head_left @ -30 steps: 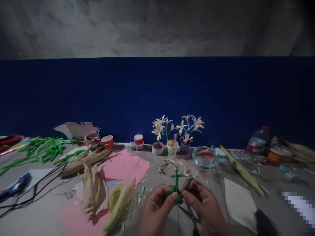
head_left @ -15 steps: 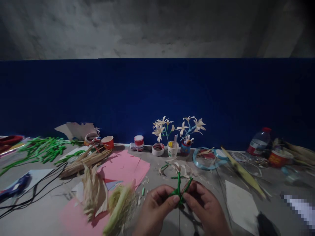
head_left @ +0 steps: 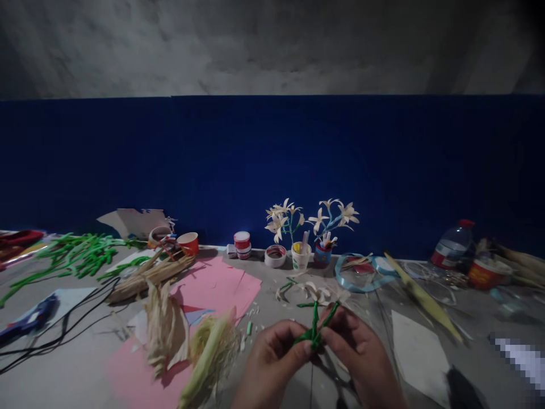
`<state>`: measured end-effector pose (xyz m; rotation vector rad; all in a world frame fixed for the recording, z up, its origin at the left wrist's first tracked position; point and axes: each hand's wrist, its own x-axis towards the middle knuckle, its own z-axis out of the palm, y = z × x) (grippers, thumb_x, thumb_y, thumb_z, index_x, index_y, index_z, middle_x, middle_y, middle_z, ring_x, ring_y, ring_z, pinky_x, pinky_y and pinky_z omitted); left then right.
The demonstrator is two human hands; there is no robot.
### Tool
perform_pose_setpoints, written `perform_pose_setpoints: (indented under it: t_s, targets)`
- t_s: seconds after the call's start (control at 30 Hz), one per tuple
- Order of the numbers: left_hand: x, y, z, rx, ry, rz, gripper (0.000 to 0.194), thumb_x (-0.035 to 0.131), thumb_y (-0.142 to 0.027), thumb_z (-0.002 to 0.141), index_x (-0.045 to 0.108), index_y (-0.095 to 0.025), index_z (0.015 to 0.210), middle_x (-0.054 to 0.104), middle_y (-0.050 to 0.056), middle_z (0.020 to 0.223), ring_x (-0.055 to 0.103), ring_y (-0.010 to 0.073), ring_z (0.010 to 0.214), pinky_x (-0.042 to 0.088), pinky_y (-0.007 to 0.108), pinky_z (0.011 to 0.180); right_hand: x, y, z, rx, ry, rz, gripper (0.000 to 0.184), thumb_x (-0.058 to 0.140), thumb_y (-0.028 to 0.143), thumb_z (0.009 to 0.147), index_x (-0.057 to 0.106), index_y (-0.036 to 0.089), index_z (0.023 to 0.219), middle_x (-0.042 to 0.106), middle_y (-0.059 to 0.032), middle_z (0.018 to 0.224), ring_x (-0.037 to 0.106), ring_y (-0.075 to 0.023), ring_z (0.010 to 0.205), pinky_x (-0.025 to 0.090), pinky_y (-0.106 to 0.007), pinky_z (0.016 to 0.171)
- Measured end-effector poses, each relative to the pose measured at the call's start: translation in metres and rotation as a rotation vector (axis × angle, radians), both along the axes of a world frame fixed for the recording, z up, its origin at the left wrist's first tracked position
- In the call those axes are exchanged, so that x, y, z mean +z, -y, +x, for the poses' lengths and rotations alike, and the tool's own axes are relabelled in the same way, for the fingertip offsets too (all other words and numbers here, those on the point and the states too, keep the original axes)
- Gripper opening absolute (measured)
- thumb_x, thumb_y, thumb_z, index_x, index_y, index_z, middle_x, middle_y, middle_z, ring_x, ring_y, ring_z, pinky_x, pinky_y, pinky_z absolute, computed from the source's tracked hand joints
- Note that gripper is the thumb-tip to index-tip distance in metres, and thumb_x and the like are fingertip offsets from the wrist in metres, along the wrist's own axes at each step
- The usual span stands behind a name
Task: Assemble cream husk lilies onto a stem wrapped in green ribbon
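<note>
Between my two hands is a green wrapped stem (head_left: 315, 324) with several thin branches, two of them pointing up. My left hand (head_left: 277, 355) pinches it from the left, thumb pressed near the point where the branches join. From the right, my right hand (head_left: 355, 349) grips the same stem with thumb and fingers, close to the left fingertips. The lower end of the stem is partly hidden by my hands. Just beyond them lie pale husk flowers (head_left: 313, 291) with green stems on the table.
Pink paper (head_left: 217, 284), dried corn husks (head_left: 164, 329) and a corn cob (head_left: 204, 363) lie left. Husk flowers stand in a white cup (head_left: 300, 258) and a blue cup (head_left: 322, 257) behind. Blue ribbon (head_left: 357, 287), a plastic bottle (head_left: 452, 245) and white paper (head_left: 419, 358) are right.
Both hands stay on the green stem, and its upright branches now lean a little further right. The right branch stands slightly higher and more spread. The whole view has shifted slightly.
</note>
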<state>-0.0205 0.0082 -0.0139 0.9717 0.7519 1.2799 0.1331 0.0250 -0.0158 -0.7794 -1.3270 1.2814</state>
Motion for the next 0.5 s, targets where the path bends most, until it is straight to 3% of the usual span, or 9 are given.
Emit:
perform_pose_setpoints:
  t_s: [0.23, 0.5]
  targets:
    - [0.007, 0.005, 0.002, 0.021, -0.083, 0.028, 0.030, 0.079, -0.040, 0.066, 0.066, -0.012, 0.066, 0.063, 0.002, 0.063, 0.055, 0.0137, 0.065, 0.041, 0.024, 0.063, 0.002, 0.000, 0.000, 0.041, 0.009, -0.013, 0.010, 0.068, 0.033, 0.081, 0.067, 0.023, 0.083, 0.063, 0.0006, 0.076, 0.058, -0.0147, 0.075, 0.048, -0.021, 0.070]
    - [0.012, 0.007, 0.001, -0.021, -0.166, 0.069, 0.034, 0.073, -0.045, 0.071, 0.063, -0.013, 0.067, 0.062, 0.003, 0.065, 0.056, 0.0150, 0.066, 0.042, 0.025, 0.065, 0.011, 0.001, 0.000, 0.013, 0.048, -0.009, 0.014, 0.069, 0.034, 0.078, 0.067, 0.020, 0.077, 0.062, -0.0011, 0.070, 0.058, -0.0169, 0.068, 0.050, -0.023, 0.062]
